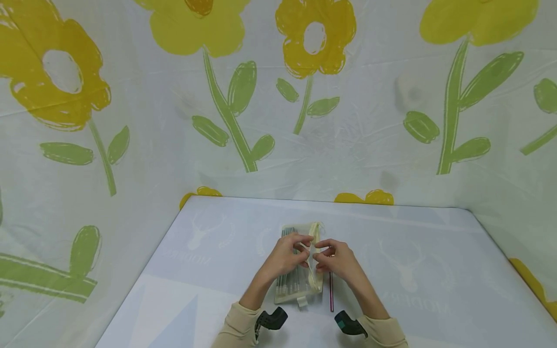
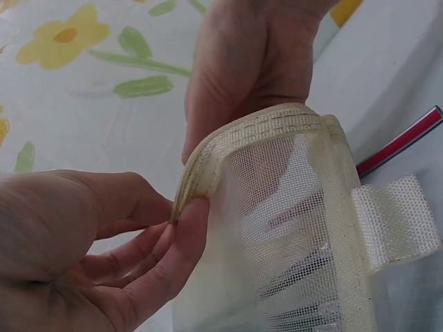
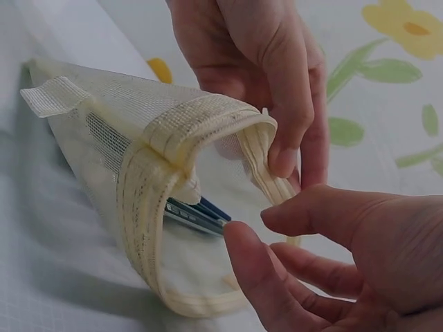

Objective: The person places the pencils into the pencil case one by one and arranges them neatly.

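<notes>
A cream mesh pencil case [image 1: 299, 290] with a zipped rim stands on the table, its mouth gaping. Several slim dark pens [image 3: 197, 214] show inside it. My left hand [image 1: 285, 253] pinches the zip edge [image 2: 242, 131] between thumb and fingertips, as the left wrist view shows. Across the mouth, my right hand [image 1: 338, 261] has curled fingers at the opposite side of the rim. The right thumb [image 3: 242, 238] lies over the opening; its exact contact with the edge is partly hidden. A small fabric tab [image 2: 394, 221] sticks out from the case's near end.
A dark red pen [image 1: 331, 292] lies on the table just right of the case. The pale table [image 1: 413, 241] has printed patterns and is enclosed by white flowered sheets [image 1: 361, 145]. Black wrist mounts [image 1: 274, 319] sit below the hands.
</notes>
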`<state>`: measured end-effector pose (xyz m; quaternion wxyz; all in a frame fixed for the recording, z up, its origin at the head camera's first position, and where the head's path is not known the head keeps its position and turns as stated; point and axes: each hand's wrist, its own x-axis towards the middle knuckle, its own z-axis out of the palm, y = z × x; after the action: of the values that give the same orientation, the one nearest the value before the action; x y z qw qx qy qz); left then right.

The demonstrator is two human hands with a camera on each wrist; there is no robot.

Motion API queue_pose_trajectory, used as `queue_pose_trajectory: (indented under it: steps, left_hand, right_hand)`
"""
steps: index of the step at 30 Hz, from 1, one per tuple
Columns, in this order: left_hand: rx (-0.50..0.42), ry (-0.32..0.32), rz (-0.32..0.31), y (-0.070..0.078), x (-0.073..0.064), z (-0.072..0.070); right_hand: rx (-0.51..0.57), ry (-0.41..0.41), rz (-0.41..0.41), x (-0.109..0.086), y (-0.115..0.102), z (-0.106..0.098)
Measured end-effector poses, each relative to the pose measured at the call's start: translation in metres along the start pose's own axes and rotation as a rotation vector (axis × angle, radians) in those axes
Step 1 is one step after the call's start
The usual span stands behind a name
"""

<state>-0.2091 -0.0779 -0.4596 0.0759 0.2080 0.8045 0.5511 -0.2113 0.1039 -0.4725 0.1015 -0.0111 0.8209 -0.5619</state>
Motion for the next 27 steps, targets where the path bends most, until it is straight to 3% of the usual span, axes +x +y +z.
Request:
queue_pose_trajectory:
  steps: [9, 16, 27]
  left_hand:
    - [0.033, 0.004, 0.002, -0.002, 0.001, 0.001]
    - [0.027, 0.002, -0.012, -0.001, 0.002, 0.000]
    - [-0.013, -0.006, -0.021, 0.000, 0.001, -0.002]
  right_hand:
    - [-0.031, -0.017, -0.006, -0.001, 0.001, -0.004]
    - [-0.149, -0.013, 0.034, -0.002, 0.002, -0.009]
    - [-0.244, -0.001, 0.096, -0.003, 0.005, -0.019]
